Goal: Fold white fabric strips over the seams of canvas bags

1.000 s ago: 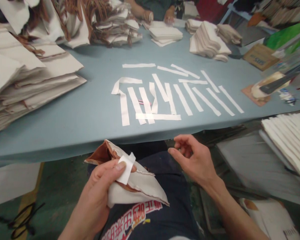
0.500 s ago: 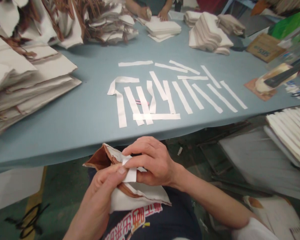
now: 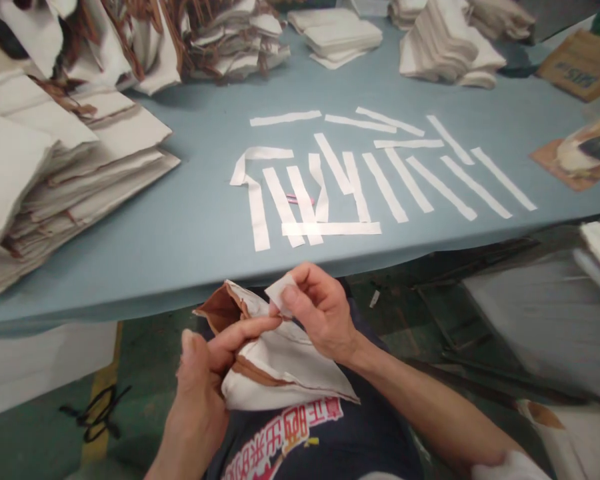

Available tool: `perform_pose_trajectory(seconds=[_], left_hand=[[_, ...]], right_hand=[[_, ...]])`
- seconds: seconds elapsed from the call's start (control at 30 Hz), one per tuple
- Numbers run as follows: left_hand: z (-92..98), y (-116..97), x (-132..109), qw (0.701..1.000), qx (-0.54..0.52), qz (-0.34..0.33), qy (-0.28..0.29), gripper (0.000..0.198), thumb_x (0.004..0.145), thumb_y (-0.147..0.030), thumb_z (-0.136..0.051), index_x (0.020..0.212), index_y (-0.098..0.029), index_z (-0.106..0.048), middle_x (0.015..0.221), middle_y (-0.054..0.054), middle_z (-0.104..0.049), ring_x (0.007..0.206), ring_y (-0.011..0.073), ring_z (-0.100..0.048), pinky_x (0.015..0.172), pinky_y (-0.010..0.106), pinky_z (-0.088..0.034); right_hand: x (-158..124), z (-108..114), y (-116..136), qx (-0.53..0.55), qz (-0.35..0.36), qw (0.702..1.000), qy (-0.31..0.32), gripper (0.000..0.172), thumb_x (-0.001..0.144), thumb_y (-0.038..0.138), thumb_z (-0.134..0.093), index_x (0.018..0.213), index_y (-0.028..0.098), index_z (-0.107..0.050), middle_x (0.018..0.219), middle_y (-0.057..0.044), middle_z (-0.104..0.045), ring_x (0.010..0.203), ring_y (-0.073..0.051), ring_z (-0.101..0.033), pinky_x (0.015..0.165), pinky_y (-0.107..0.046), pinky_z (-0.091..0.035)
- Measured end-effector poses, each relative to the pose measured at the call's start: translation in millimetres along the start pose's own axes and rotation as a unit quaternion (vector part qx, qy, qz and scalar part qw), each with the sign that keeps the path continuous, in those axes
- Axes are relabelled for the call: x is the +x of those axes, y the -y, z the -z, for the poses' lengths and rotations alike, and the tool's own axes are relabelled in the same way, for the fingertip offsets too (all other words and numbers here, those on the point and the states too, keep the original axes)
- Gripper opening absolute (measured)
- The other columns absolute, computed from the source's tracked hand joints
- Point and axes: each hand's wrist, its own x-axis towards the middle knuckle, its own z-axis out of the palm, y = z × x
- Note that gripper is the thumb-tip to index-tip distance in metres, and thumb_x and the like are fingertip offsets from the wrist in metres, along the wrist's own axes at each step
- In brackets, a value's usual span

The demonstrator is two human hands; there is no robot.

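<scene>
My right hand (image 3: 317, 307) pinches a small white strip piece (image 3: 281, 293) between thumb and fingers. It is raised over a white fabric piece with brown lining (image 3: 285, 367), which is folded and lies above my lap. My left hand (image 3: 205, 373) is at the left of that fabric piece, thumb lifted away. Its index finger stretches across the top of the cloth to just below the strip. The other left fingers are partly hidden by the cloth and appear to hold it.
White strips (image 3: 380, 187) lie scattered over the blue-green table (image 3: 190, 227), with a small pink item under some. Stacks of white and brown fabric (image 3: 95, 180) stand at the left, white folded cloths (image 3: 343, 37) at the back. A cardboard box (image 3: 580, 67) sits at the right.
My right hand has lifted the white strip piece off the fabric and turned it. My left thumb has come off the strip and points up. The view has shifted left.
</scene>
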Motion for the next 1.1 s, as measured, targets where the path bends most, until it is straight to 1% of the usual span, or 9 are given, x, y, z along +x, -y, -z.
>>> perform_pose_trajectory(seconds=[0.1,0.23,0.33,0.5,0.6,0.73,0.9,1.03,1.1], left_hand=[[2.7,2.9,-8.1,0.996,0.022,-0.071,-0.05,0.077,0.067,-0.086,-0.088,0.115,-0.025,-0.083,0.1,0.005,-0.085,0.085,0.024,-0.077,0.072,0.027,-0.061],[18.3,15.6,-11.5,0.99,0.081,-0.114,-0.02,0.066,0.067,-0.057,-0.103,0.116,-0.027,-0.071,0.088,-0.001,-0.076,0.074,0.0145,-0.07,0.069,0.019,-0.055],[34.3,25.0,-10.3,0.99,0.102,-0.083,-0.044,0.051,0.077,-0.055,-0.098,0.102,-0.025,-0.066,0.079,-0.004,-0.073,0.068,0.0125,-0.068,0.066,0.019,-0.051],[60.3,30.4,-5.7,0.97,0.232,-0.046,-0.051,0.055,0.078,-0.07,-0.09,0.076,-0.018,-0.075,0.071,0.003,-0.074,0.068,0.0172,-0.063,0.066,0.023,-0.05],[60.7,25.8,-5.3,0.949,0.296,-0.099,-0.032,0.051,0.089,-0.067,-0.081,0.076,-0.018,-0.08,0.075,0.005,-0.076,0.073,0.0209,-0.066,0.069,0.026,-0.052],[44.5,13.9,-0.3,0.923,0.348,-0.161,0.037,0.037,0.097,-0.054,-0.073,0.088,-0.02,-0.086,0.078,0.005,-0.077,0.074,0.0219,-0.067,0.069,0.026,-0.05],[25.9,-1.9,11.4,0.913,0.321,-0.248,0.029,0.032,0.1,-0.051,-0.071,0.094,-0.025,-0.089,0.083,0.005,-0.079,0.075,0.0215,-0.063,0.075,0.027,-0.049],[12.0,-10.6,13.1,0.91,0.296,-0.289,0.035,0.032,0.1,-0.052,-0.072,0.098,-0.026,-0.09,0.081,0.004,-0.078,0.072,0.0215,-0.062,0.073,0.028,-0.047],[5.3,-10.1,12.7,0.913,0.271,-0.307,-0.004,0.028,0.097,-0.048,-0.074,0.097,-0.025,-0.089,0.086,0.004,-0.079,0.076,0.0226,-0.063,0.073,0.029,-0.045]], right_hand=[[-10.0,-2.0,-9.4,0.001,-0.056,0.998,-0.006,0.039,0.102,0.058,-0.071,0.093,0.021,-0.062,0.067,0.005,-0.064,0.055,-0.01,-0.056,0.056,-0.023,-0.047],[-34.7,-10.4,-33.3,-0.006,-0.161,0.987,0.005,0.048,0.098,0.067,-0.071,0.09,0.021,-0.059,0.061,0.008,-0.054,0.049,-0.008,-0.043,0.048,-0.021,-0.036],[-50.3,-17.3,-48.6,0.014,-0.216,0.976,-0.004,0.052,0.095,0.072,-0.07,0.089,0.022,-0.057,0.057,0.011,-0.046,0.046,-0.008,-0.036,0.046,-0.02,-0.032],[-50.3,-19.9,-52.3,-0.033,-0.2,0.979,0.001,0.046,0.096,0.065,-0.072,0.087,0.021,-0.059,0.059,0.008,-0.051,0.051,-0.009,-0.045,0.05,-0.021,-0.035],[-37.4,-12.2,-35.6,-0.063,-0.175,0.983,-0.004,0.041,0.094,0.059,-0.074,0.085,0.021,-0.062,0.059,0.007,-0.052,0.052,-0.009,-0.045,0.05,-0.021,-0.036],[-20.6,7.6,19.9,-0.108,-0.135,0.985,-0.018,0.035,0.096,0.052,-0.073,0.085,0.02,-0.067,0.059,0.006,-0.051,0.05,-0.009,-0.039,0.045,-0.021,-0.031],[-19.2,13.1,88.4,-0.13,-0.183,0.969,0.107,0.029,0.099,0.042,-0.068,0.081,0.02,-0.069,0.059,0.007,-0.052,0.049,-0.007,-0.04,0.045,-0.021,-0.03],[-14.8,-0.1,92.2,-0.228,-0.064,0.968,0.082,0.015,0.099,0.03,-0.068,0.089,0.021,-0.072,0.061,0.008,-0.054,0.051,-0.007,-0.041,0.051,-0.022,-0.032],[-8.1,-4.3,87.5,-0.269,-0.019,0.961,0.055,0.014,0.1,0.03,-0.067,0.091,0.022,-0.073,0.064,0.007,-0.058,0.052,-0.008,-0.043,0.053,-0.024,-0.033]])
